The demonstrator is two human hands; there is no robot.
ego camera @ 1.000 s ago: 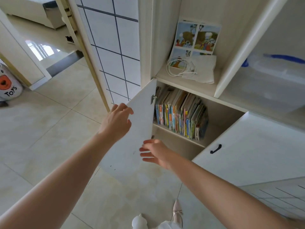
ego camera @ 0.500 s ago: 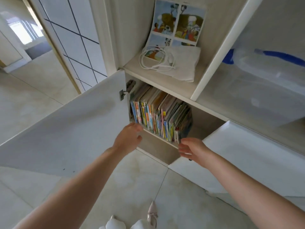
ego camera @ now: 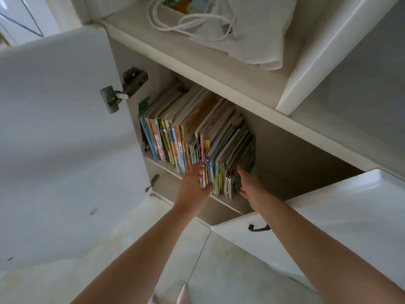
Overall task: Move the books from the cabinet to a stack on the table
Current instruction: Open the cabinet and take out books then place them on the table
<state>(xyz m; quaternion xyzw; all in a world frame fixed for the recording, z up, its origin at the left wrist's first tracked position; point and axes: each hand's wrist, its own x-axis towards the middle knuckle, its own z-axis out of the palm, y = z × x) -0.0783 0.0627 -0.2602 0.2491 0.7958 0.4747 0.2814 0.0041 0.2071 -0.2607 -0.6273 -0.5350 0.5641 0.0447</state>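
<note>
A row of thin, colourful books [ego camera: 186, 132] stands leaning on the shelf inside the open cabinet [ego camera: 285, 154]. My left hand [ego camera: 194, 181] has its fingers pushed between the spines, splitting off the right-hand bundle [ego camera: 228, 163]. My right hand [ego camera: 248, 183] presses flat against the outer right side of that bundle. Both hands clamp this bundle between them, which still rests on the shelf. The table is not in view.
The left cabinet door [ego camera: 65, 128] is swung wide open beside my left arm. The right door [ego camera: 328, 216], with a black handle [ego camera: 258, 228], stands open below my right arm. A cloth bag with white cord [ego camera: 219, 25] lies on the shelf above. Tiled floor lies below.
My head has moved closer to the shelf. Both hands reached forward from in front of the cabinet to the books and now grip the right-hand bundle from each side.
</note>
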